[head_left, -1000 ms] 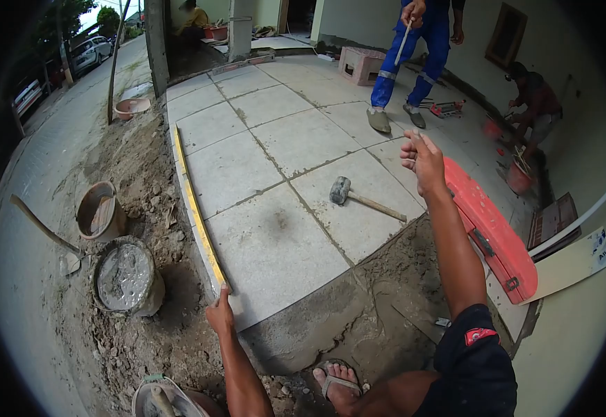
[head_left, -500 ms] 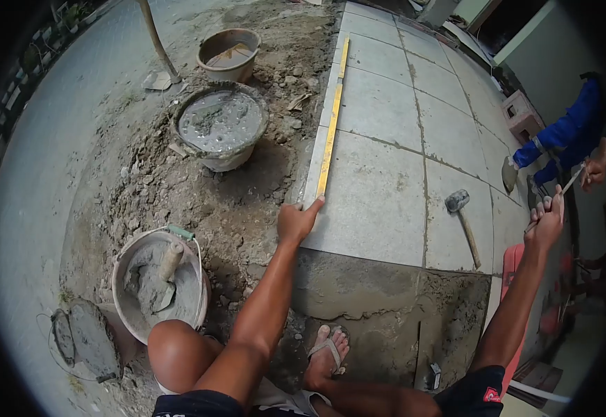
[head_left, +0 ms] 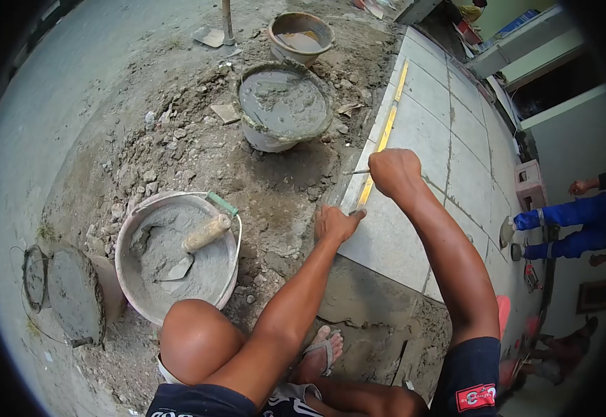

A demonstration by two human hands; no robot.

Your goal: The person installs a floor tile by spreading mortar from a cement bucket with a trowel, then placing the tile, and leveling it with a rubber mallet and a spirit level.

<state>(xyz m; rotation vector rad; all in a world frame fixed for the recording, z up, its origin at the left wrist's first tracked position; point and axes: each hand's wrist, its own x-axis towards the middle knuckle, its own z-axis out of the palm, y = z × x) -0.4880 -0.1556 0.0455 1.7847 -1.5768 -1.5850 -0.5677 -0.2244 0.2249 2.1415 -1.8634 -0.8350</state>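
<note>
A long yellow spirit level (head_left: 388, 128) lies along the left edge of the pale floor tiles (head_left: 414, 229). My left hand (head_left: 336, 224) is closed at its near end, thumb on the level and fingers over the tile edge. My right hand (head_left: 394, 172) is a fist around a thin, rod-like metal tool (head_left: 356, 172), whose tip points left across the level. Most of that tool is hidden in the fist, so I cannot tell its kind.
At my left stands a bucket (head_left: 128, 258) of grey mortar with a trowel (head_left: 207, 233) in it. Farther off are a mortar tub (head_left: 282, 142) and a tub of water (head_left: 275, 45). A person in blue trousers (head_left: 574, 226) stands at right, near a pink block (head_left: 528, 184).
My right hand has swung from the far right, near another person's hand, to above the level, carrying the thin tool. My left hand stays at the level's end. The view has shifted.
</note>
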